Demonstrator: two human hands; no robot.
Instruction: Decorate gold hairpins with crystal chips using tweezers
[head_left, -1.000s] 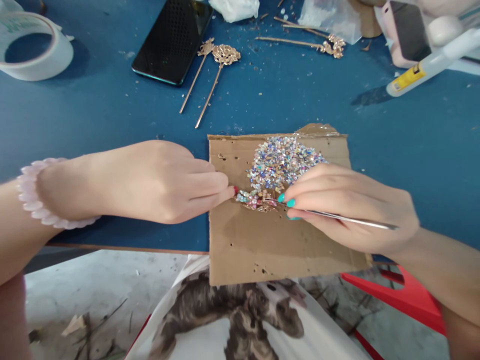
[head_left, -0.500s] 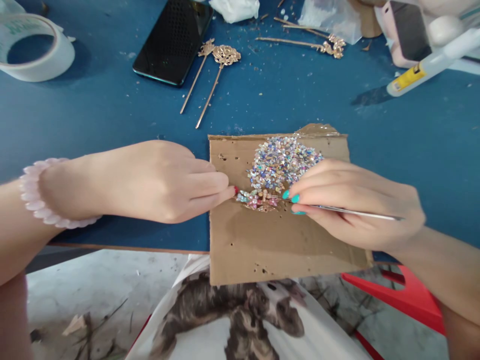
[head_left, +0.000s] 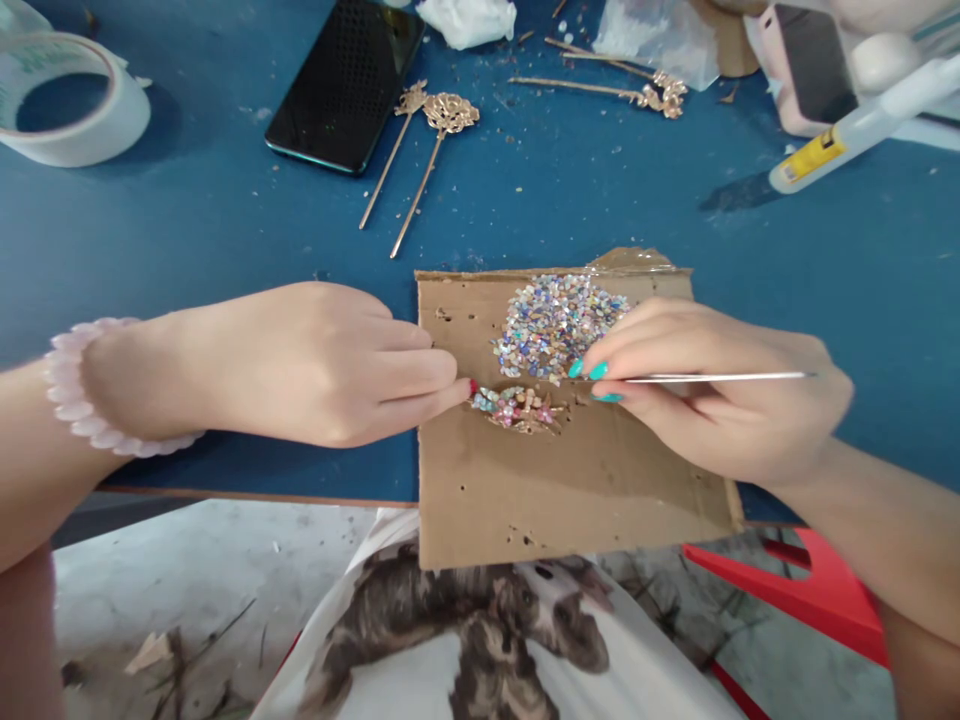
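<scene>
My left hand (head_left: 352,365) is closed, its fingertips gripping the left end of a jewelled gold hair ornament (head_left: 517,408). Pink, pale blue and amber stones cover the ornament, which lies on a piece of cardboard (head_left: 570,490). In a pinch, my right hand (head_left: 720,385) holds slim metal tweezers (head_left: 720,378), their shaft lying level across the fingers. The tips are near the lower edge of a heap of small multicoloured stone chips (head_left: 555,320), just above the ornament. Whether a chip is between the tips is too small to make out.
Behind the cardboard lie a black phone (head_left: 345,85), gold hairpins (head_left: 450,115) and more gold hairpins (head_left: 660,95). A tape roll (head_left: 127,110) stands far left. At the right, a white tube with a yellow label (head_left: 814,160) leans over the blue table (head_left: 225,220).
My right hand has moved slightly up, taking the tweezers' tips from the ornament to the chips' edge. The ornament's right end now shows. My left hand has stayed in place.
</scene>
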